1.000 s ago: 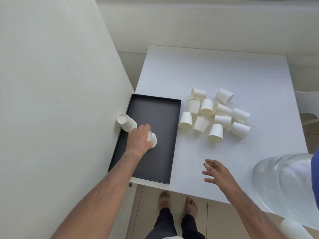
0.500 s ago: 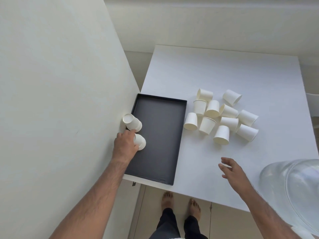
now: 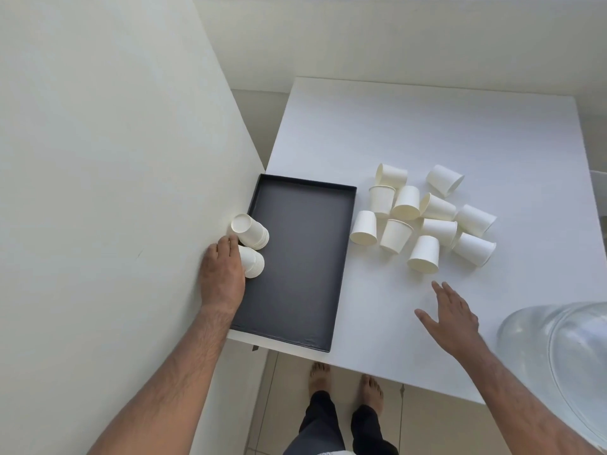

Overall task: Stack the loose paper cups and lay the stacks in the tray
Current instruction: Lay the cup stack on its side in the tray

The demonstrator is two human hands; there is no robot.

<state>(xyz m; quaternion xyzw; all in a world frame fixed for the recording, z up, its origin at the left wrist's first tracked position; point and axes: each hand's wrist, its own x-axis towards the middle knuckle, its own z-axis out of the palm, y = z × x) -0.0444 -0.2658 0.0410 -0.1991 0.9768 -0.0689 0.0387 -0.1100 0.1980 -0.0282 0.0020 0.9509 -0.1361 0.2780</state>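
**A:** So how far along is this? I count two stacks lying on their sides at the left edge of the tray (image 3: 305, 257), hard against the wall (image 3: 98, 159).

**B:** Yeah, so it's barely started I'd say. About eleven loose cups (image 3: 423, 218) sit in a clump on the table (image 3: 427, 126) just right of the tray, some upright, some tipped.

**A:** And the hands?

**B:** Left hand (image 3: 221, 277) is wrapped over the base end of the near stack (image 3: 251, 262), touching the far stack (image 3: 251, 231) beside it. Right hand (image 3: 451, 315) is spread flat, holding nothing, just short of the clump's near side.
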